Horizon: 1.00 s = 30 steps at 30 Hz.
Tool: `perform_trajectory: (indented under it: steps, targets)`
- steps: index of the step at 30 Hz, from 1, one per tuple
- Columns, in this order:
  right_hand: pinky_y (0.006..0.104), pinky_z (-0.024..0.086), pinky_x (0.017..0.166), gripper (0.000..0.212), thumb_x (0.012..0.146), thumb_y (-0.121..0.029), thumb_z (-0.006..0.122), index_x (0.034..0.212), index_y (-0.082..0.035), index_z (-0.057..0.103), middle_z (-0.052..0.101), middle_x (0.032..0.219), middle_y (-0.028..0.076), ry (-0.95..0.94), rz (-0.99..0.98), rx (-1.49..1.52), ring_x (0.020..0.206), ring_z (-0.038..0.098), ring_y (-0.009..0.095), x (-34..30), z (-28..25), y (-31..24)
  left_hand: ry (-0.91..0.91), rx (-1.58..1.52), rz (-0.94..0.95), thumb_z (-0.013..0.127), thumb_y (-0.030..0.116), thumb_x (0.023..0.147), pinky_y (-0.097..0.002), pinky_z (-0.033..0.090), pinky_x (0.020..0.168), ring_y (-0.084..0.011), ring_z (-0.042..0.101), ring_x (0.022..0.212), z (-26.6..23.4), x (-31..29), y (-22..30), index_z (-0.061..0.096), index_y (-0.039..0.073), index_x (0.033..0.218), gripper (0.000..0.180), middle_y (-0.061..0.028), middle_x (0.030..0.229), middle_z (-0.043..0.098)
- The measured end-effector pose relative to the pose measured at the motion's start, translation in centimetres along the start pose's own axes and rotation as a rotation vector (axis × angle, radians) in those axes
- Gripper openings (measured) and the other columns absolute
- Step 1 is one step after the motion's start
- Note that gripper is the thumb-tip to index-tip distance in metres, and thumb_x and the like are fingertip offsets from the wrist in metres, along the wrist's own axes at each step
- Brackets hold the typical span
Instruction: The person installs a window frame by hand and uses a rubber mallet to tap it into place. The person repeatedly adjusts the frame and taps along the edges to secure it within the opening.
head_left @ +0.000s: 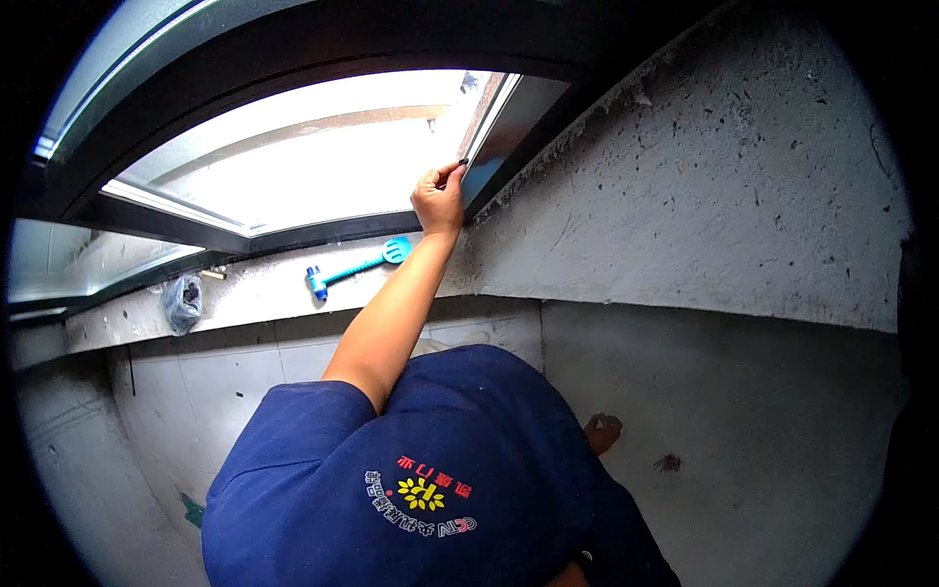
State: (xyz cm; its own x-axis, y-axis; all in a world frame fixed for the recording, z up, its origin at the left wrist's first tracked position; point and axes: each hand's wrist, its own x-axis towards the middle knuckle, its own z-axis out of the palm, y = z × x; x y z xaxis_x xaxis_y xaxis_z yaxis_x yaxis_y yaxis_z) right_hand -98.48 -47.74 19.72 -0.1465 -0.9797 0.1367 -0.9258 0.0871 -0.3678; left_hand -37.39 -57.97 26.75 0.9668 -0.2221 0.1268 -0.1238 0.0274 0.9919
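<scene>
My left hand (pixel 439 203) reaches up to the right side of the dark window frame (pixel 506 147). Its thumb and fingers pinch a small black piece (pixel 463 162) at the frame's pale inner edge; what kind of piece it is cannot be made out. Only a small part of what looks like my right hand (pixel 603 431) shows, low beside my navy shirt (pixel 460 440). Its fingers are too dim to read, and the shirt hides the forearm.
On the sill (pixel 259 289) lie a light-blue plastic tool (pixel 362 266) with a slotted head, a crumpled clear plastic bag (pixel 182 304) and a short tan stick (pixel 213 275). A stained white wall (pixel 685 196) slopes away on the right. Pale tiles (pixel 230 377) run below the sill.
</scene>
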Motion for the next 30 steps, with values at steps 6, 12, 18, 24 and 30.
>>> perform_trajectory:
  steps: [6,12,18,24,30]
  targets:
    - [0.0399,0.051,0.078,0.005,0.090,-0.007,0.071,0.091,-0.002,0.071,0.060,0.105,0.014,-0.080,-0.101,0.130,0.097,0.057,0.026,6.3,2.0,-1.6,0.005,0.234,0.172,0.073,0.012,0.084,-0.0375,0.055,0.069,-0.0306,0.069,0.072,0.1,-0.4,2.0,0.073,0.002,0.087,0.010,-0.0137,0.080,0.071]
    - [0.0390,0.051,0.078,0.006,0.090,-0.007,0.071,0.093,-0.002,0.071,0.061,0.104,0.013,-0.179,-0.157,0.142,0.096,0.058,0.025,10.7,3.2,-2.3,-0.028,0.519,0.223,0.068,0.006,0.079,-0.0436,0.049,0.095,-0.0376,0.058,0.111,2.5,-4.2,4.3,0.058,-0.004,0.118,0.041,-0.0219,0.117,0.058]
    - [0.0380,0.051,0.078,0.008,0.091,-0.008,0.070,0.096,-0.001,0.071,0.062,0.104,0.013,-0.272,-0.217,0.156,0.096,0.059,0.024,14.6,4.0,-3.1,-0.007,0.584,0.177,0.075,0.010,0.075,-0.0419,0.045,0.103,-0.0357,0.051,0.121,3.6,-5.1,4.8,0.050,-0.004,0.130,0.063,-0.0203,0.124,0.052]
    - [0.0371,0.051,0.077,0.010,0.092,-0.009,0.070,0.098,-0.001,0.071,0.064,0.104,0.013,-0.319,-0.287,0.165,0.095,0.060,0.024,17.3,3.3,-4.3,-0.094,0.688,0.082,0.081,0.012,0.070,-0.0414,0.052,0.093,-0.0337,0.062,0.109,4.0,-3.4,4.4,0.056,0.001,0.117,0.055,-0.0163,0.114,0.059]
    - [0.0361,0.052,0.077,0.012,0.092,-0.010,0.070,0.100,-0.001,0.071,0.065,0.103,0.013,-0.367,-0.278,0.154,0.095,0.061,0.023,18.6,3.6,-4.1,-0.053,0.665,0.158,0.082,0.009,0.070,-0.0422,0.054,0.089,-0.0332,0.064,0.104,4.0,-3.6,3.8,0.058,0.005,0.111,0.048,-0.0143,0.107,0.062]
